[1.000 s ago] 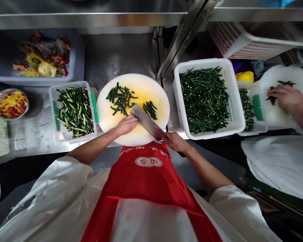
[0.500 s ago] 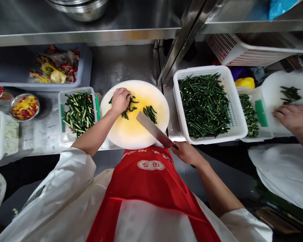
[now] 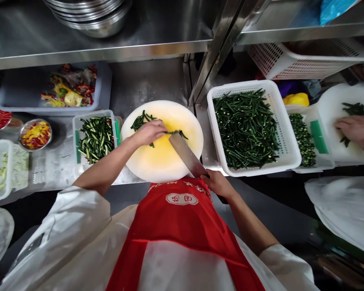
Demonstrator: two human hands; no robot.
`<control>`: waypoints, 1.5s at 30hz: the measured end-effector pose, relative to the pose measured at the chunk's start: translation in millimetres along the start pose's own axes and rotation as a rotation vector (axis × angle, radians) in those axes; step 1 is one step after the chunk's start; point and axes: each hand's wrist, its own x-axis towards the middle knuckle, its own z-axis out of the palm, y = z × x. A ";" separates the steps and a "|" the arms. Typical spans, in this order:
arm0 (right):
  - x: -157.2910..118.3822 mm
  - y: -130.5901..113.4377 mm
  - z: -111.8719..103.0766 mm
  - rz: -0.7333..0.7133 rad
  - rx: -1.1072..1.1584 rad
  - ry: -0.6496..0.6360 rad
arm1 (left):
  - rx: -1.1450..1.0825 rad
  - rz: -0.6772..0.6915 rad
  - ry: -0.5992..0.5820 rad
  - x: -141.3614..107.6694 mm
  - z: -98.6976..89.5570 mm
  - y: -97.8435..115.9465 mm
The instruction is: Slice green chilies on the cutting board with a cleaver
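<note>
A round white cutting board (image 3: 145, 169) with a yellow-stained middle lies in front of me. My left hand (image 3: 151, 132) is over it, fingers pinched on a few green stalks (image 3: 169, 132) just above the blade tip. My right hand (image 3: 219, 184) is wrapped round the handle of a cleaver (image 3: 186, 155), whose blade slants up and left across the board's right part. A loose pile of dark green stalks (image 3: 139, 120) lies at the board's upper left, partly behind my left hand. A few more pieces show right of the blade tip.
Left of the board are a tub of cut green vegetables (image 3: 97, 137), a steel bowl of yellow and red strips (image 3: 35, 135) and a grey bin (image 3: 15, 95). Right are a white basket of green stalks (image 3: 245, 129) and another person's hand (image 3: 356, 129). A steel shelf edge (image 3: 157, 49) crosses above.
My left hand has moved right from the left pile to near the blade tip and now pinches some stalks. The cleaver has shifted slightly. The view has tilted a little.
</note>
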 end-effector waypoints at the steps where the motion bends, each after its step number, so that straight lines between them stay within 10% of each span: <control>1: 0.5 -0.4 0.0 0.005 0.022 0.000 | -0.062 0.043 -0.067 -6.9 3.8 7.8; 6: 2.3 -3.6 -2.1 0.030 0.035 -0.029 | -0.134 0.025 -0.291 -38.3 48.0 24.5; 16: -7.3 -14.7 -8.4 -0.027 -0.276 -0.108 | 0.112 -0.147 0.123 -48.9 108.8 45.2; 45: 7.4 -11.2 -4.3 -0.036 -0.078 -0.199 | 0.003 0.001 0.097 -60.0 117.6 30.5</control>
